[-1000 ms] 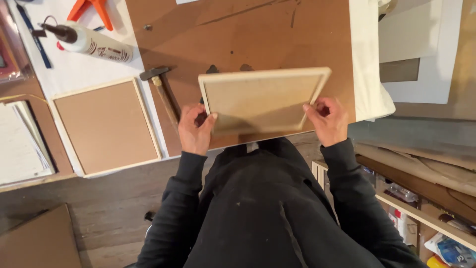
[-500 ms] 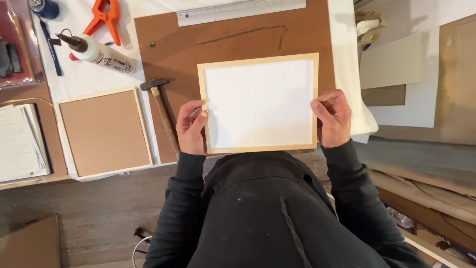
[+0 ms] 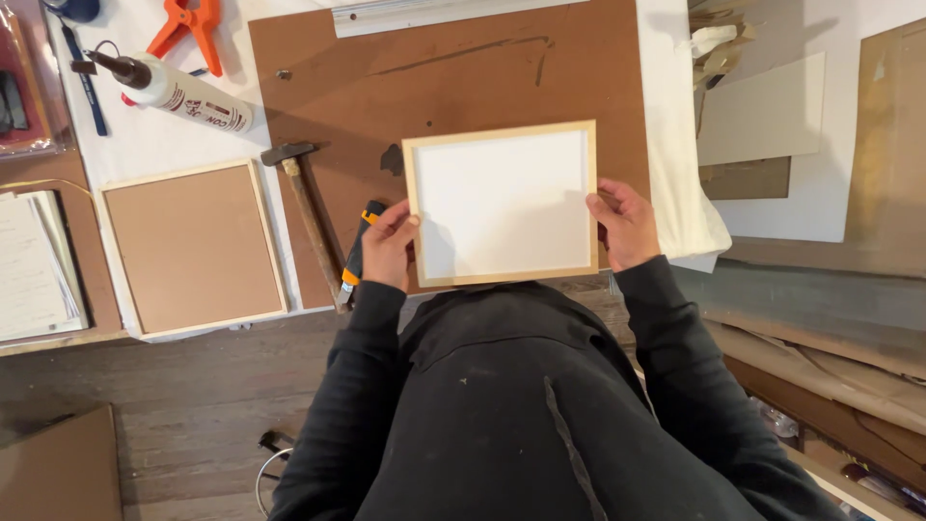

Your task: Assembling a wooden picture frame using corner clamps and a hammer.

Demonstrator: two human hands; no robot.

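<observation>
Head view shows a pale wooden frame with a white panel (image 3: 502, 203) held flat between both hands, just above the brown board (image 3: 386, 87) on the counter, its slightly longer axis running left to right across the body. Left hand (image 3: 386, 246) grasps the left rail and right hand (image 3: 625, 224) the right rail, thumbs on top, both equally near, forearms angled inward.
</observation>
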